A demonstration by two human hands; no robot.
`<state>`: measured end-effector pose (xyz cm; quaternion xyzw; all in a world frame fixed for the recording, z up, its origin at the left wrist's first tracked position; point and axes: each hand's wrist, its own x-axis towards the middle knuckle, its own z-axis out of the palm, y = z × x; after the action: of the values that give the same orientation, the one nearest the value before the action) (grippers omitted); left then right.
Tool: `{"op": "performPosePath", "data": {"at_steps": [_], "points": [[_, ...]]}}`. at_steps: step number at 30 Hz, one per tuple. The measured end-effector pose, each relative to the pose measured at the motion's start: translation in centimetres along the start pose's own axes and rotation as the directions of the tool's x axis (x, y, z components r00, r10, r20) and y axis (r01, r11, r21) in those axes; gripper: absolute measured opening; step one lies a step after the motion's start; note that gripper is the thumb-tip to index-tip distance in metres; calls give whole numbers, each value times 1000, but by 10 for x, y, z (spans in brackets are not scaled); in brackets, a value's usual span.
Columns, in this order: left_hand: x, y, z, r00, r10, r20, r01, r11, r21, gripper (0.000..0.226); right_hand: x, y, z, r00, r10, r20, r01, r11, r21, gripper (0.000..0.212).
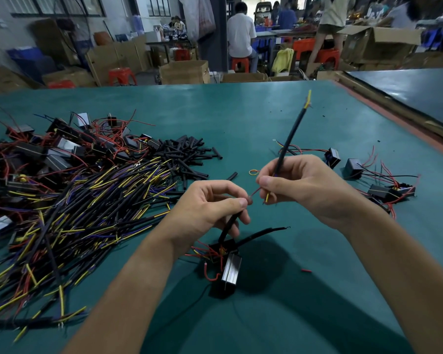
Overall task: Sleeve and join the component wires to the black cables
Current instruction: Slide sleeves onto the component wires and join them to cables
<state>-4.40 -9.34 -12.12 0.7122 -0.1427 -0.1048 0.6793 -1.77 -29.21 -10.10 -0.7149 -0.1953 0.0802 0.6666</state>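
Left grip (pixel 215 205) pinching the sleeved red wire (pixel 255 192) off the component (pixel 229 267) at 6 o'clock, right grip (pixel 299 190) clamped on the black cable (pixel 292 131) — I'd line the bare ends up parallel before twisting.

1. Desk (pixel 241 111): green mat surface.
2. Left: heap of black cables (pixel 87 213) with yellow and purple ends; black components (pixel 49 152) with red wires behind it.
3. Centre: pile of black sleeves (pixel 187 154).
4. Right: wired components (pixel 384 190); red offcut (pixel 306 270) nearer.
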Motion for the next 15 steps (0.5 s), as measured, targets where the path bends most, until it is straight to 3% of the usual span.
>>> {"op": "performPosePath", "data": {"at_steps": [15], "points": [[0, 1, -1, 996, -24, -82, 23, 1000, -10, 7, -2, -2, 1, 999, 27, -18, -27, 1000, 9, 11]]}}
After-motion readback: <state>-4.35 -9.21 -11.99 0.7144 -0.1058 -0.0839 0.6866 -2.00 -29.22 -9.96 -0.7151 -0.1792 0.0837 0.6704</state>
